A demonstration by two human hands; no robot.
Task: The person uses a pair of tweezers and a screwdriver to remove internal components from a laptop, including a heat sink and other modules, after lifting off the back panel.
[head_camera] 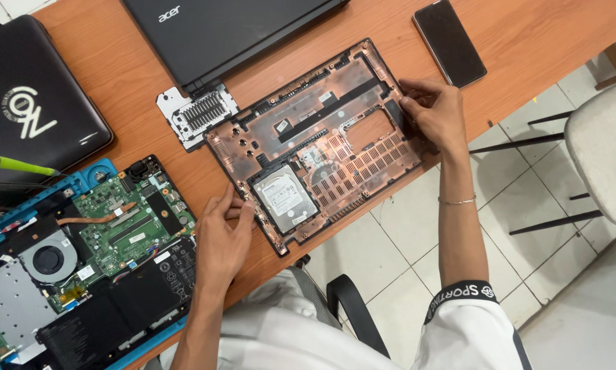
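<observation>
Two hands, left hand (220, 236) and right hand (434, 113), each gripping one bottom cover (321, 140).

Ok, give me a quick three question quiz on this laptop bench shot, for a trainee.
1. True or false: both hands grip the laptop bottom cover.
2. What sits in the cover's near corner, beside the left hand?
A. a cooling fan
B. a silver hard drive
C. a phone
3. What lies on the table beyond the right hand?

Key
1. True: one hand is on each end of the cover.
2. B, the silver hard drive. The fan belongs to the opened laptop on the blue mat.
3. A dark phone, lying screen up.
</observation>
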